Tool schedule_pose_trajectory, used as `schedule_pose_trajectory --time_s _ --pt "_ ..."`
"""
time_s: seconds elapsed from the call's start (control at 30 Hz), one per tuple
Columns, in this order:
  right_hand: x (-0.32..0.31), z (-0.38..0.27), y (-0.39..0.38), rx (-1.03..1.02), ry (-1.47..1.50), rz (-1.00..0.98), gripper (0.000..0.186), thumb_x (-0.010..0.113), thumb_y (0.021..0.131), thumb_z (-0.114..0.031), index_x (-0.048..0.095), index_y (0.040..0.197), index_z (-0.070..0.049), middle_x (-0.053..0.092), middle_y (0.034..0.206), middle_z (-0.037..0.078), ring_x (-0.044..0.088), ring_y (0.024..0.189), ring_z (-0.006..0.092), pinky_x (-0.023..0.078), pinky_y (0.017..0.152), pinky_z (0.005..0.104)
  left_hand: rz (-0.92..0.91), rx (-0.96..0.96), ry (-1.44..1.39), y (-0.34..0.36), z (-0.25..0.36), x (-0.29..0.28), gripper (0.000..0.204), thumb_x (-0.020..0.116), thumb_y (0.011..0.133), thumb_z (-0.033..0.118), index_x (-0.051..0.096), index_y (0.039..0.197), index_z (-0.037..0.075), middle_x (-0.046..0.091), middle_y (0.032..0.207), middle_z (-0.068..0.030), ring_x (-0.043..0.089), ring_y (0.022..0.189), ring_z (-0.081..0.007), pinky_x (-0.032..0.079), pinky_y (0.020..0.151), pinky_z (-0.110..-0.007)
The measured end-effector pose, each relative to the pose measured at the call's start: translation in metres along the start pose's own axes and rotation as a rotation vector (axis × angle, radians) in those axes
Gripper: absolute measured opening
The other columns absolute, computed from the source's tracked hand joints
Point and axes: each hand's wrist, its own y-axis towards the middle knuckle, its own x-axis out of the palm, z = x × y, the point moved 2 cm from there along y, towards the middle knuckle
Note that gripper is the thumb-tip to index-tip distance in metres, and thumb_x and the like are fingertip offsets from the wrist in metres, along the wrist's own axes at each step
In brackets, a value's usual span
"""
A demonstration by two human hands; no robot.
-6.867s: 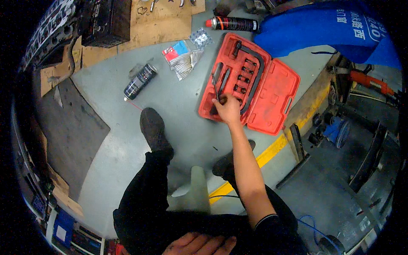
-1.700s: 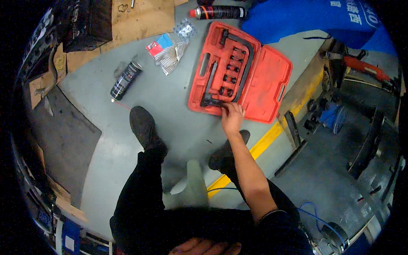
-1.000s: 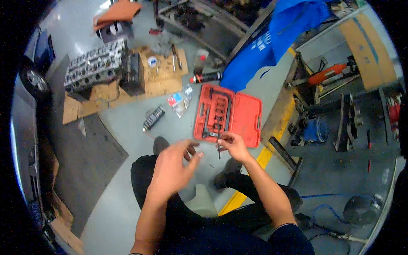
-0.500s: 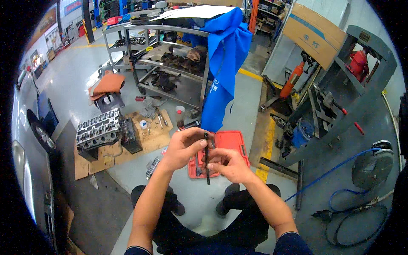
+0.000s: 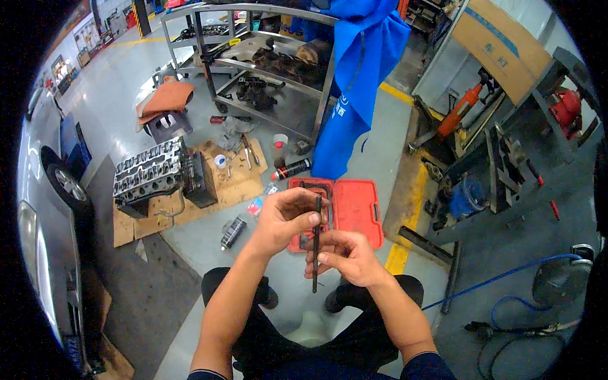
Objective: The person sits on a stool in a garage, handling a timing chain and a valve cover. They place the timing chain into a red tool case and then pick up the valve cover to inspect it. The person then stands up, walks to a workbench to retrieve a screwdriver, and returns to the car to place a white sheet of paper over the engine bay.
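A thin dark rod [image 5: 316,242] stands nearly upright between my hands, its lower end hanging free. My left hand [image 5: 284,220] pinches the upper part between thumb and fingers. Lower down, the thumb and fingers of my right hand [image 5: 349,258] close on the same rod. Beyond them on the floor lies an open red plastic case [image 5: 358,218], its left half partly hidden by my hands. Inside that half is a dark tool with a bent arm [image 5: 329,190].
At left, a cylinder head [image 5: 147,170] rests on blocks over cardboard [image 5: 218,199] with hand tools. Spray cans [image 5: 234,232] lie nearby. A metal cart [image 5: 272,117] with a blue cloth [image 5: 354,95] stands ahead. A car [image 5: 47,209] is far left; a press frame [image 5: 506,171] and hose [image 5: 506,272] are right.
The view has tilted, so the case and the floor items show more fully. Both hands still grip the rod, which appears slightly lower and farther right in the picture.
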Motion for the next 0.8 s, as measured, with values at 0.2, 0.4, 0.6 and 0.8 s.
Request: schedule_pose_trajectory --time_s 0.2,0.4,0.6,0.8 --pt "0.0 0.001 -0.007 0.03 -0.037 -0.031 0.027 0.057 0.098 -0.001 0.056 0.123 0.008 0.066 0.112 0.019 0.071 0.097 0.0311 0.061 0.086 0.0463 -0.005 -0.009 0.005 -0.004 -0.002 0.001 0.031 0.078 0.086 0.01 0.065 0.111 -0.005 0.069 0.099 -0.0088 0.068 0.09 -0.0156 0.055 0.085 -0.032" --pt "-0.005 0.002 -0.012 0.01 0.0 -0.024 0.026 0.06 0.098 -0.004 0.057 0.122 0.007 0.068 0.106 0.017 0.071 0.094 0.0283 0.061 0.083 0.043 -0.019 -0.002 -0.005 -0.001 -0.002 0.009 0.031 0.077 0.086 0.009 0.066 0.111 -0.006 0.07 0.097 -0.0089 0.067 0.089 -0.0154 0.055 0.085 -0.032" --pt "-0.006 0.005 -0.013 -0.037 0.009 0.036 0.024 0.063 0.097 -0.005 0.058 0.118 0.005 0.067 0.105 0.014 0.071 0.093 0.0253 0.063 0.078 0.0387 -0.016 -0.026 -0.005 -0.001 -0.007 0.006 0.032 0.077 0.086 0.009 0.067 0.114 -0.005 0.072 0.098 -0.0105 0.069 0.091 -0.017 0.056 0.087 -0.032" --pt "-0.01 0.009 -0.013 -0.051 -0.075 0.062 0.024 0.069 0.094 -0.007 0.059 0.113 0.003 0.066 0.102 0.012 0.07 0.09 0.0205 0.063 0.072 0.0344 -0.002 -0.031 0.027 -0.003 -0.012 0.0 0.033 0.077 0.086 0.008 0.067 0.114 -0.004 0.073 0.103 -0.0127 0.071 0.094 -0.0187 0.057 0.088 -0.034"
